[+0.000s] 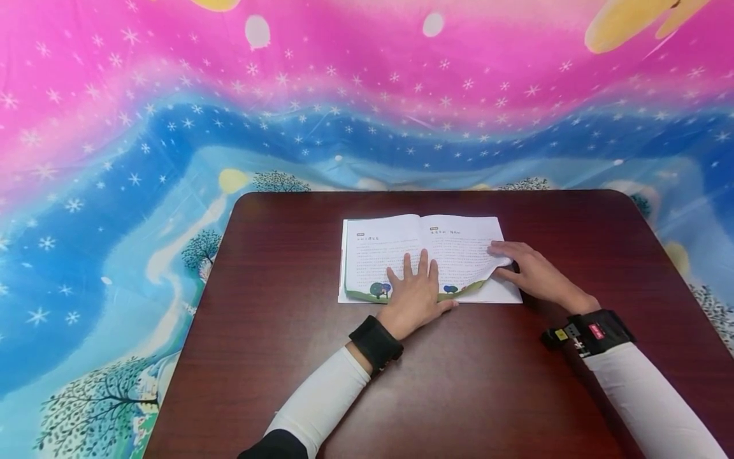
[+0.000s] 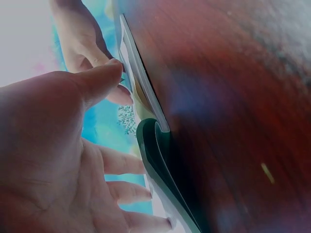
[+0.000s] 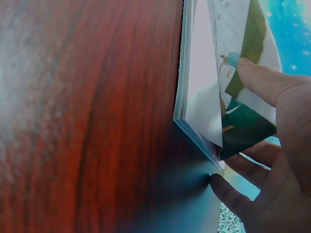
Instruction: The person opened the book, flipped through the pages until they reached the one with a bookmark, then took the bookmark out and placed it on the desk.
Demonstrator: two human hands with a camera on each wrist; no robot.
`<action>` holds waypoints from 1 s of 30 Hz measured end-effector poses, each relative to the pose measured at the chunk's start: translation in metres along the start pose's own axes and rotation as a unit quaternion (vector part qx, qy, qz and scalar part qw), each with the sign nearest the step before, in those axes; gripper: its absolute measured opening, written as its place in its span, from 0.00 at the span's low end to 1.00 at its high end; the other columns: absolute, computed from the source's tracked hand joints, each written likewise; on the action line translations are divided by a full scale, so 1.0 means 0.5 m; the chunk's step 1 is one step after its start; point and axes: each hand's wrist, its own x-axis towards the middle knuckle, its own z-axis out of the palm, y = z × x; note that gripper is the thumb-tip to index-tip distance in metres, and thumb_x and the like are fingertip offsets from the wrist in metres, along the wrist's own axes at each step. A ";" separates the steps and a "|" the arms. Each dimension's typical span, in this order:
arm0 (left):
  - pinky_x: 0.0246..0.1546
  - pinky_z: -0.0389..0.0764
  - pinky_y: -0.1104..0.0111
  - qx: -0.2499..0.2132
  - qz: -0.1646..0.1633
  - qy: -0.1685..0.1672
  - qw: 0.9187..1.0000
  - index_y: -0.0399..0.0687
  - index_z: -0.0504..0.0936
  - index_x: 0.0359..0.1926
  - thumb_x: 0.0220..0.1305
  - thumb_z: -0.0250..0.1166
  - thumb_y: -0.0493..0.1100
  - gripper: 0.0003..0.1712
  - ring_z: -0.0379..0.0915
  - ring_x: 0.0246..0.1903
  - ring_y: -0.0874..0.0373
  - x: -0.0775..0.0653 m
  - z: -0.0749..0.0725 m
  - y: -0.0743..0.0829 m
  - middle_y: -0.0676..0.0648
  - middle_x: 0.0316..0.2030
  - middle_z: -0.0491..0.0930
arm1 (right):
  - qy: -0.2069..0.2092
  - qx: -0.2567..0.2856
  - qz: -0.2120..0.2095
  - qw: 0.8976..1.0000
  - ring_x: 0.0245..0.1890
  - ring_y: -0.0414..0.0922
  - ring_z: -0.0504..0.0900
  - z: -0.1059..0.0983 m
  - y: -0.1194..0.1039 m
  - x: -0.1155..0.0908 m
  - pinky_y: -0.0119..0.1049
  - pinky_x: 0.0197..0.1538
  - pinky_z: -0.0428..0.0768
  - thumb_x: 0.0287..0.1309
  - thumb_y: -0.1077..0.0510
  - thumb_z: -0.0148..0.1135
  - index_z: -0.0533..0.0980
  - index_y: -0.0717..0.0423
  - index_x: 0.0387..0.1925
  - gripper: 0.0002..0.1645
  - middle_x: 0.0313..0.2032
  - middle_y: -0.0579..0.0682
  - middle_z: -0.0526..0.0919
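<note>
An open book (image 1: 375,258) lies on the table, lines of text over both pages and small painted trees along the bottom. My left hand (image 1: 414,293) rests on it near the spine, fingers spread and straight, thumb out past the lower edge. At the right side, my right hand (image 1: 539,271) pinches the outer edge of a page (image 3: 243,97), which curls up off the white page below. In the right wrist view the thumb lies on the page's painted strip, with fingers behind it. Seen from the left wrist, the book's lower edge (image 2: 146,82) runs past my left thumb.
The dark red-brown table (image 1: 275,357) has rounded far corners. Behind it hangs a pink and blue cloth (image 1: 355,76) printed with snowflakes and trees. Black bands (image 1: 375,344) with small devices sit on both wrists, over white sleeves (image 1: 327,395).
</note>
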 end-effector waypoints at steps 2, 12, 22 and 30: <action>0.58 0.62 0.32 0.003 -0.004 -0.001 1.000 0.46 0.59 0.75 0.58 0.50 0.77 0.55 0.48 0.72 0.35 0.001 0.000 0.003 0.40 0.77 0.51 | 0.009 0.004 0.006 1.000 0.67 0.60 0.63 0.001 0.000 -0.001 0.63 0.64 0.63 0.58 0.54 0.66 0.70 0.58 0.67 0.35 0.68 0.61 0.68; 0.58 0.59 0.31 0.018 -0.024 -0.022 0.999 0.45 0.56 0.77 0.67 0.47 0.69 0.47 0.44 0.72 0.32 0.012 0.006 0.020 0.40 0.77 0.47 | 0.059 0.019 0.040 0.997 0.69 0.62 0.58 -0.001 0.003 0.005 0.65 0.63 0.62 0.59 0.42 0.63 0.62 0.60 0.72 0.46 0.72 0.65 0.58; 0.57 0.61 0.31 -0.003 -0.039 0.003 0.999 0.41 0.51 0.77 0.69 0.49 0.57 0.43 0.48 0.72 0.33 0.015 0.002 0.023 0.40 0.76 0.52 | 0.051 0.039 0.069 0.996 0.67 0.66 0.62 -0.010 0.007 0.001 0.66 0.60 0.66 0.58 0.49 0.66 0.37 0.55 0.79 0.61 0.73 0.68 0.54; 0.55 0.68 0.35 -0.074 -0.059 0.059 0.994 0.45 0.48 0.78 0.70 0.49 0.57 0.42 0.61 0.67 0.37 0.019 -0.009 0.006 0.40 0.72 0.63 | 0.002 0.025 0.078 0.997 0.68 0.63 0.60 -0.001 0.005 -0.004 0.65 0.64 0.62 0.58 0.39 0.62 0.52 0.58 0.76 0.54 0.71 0.67 0.59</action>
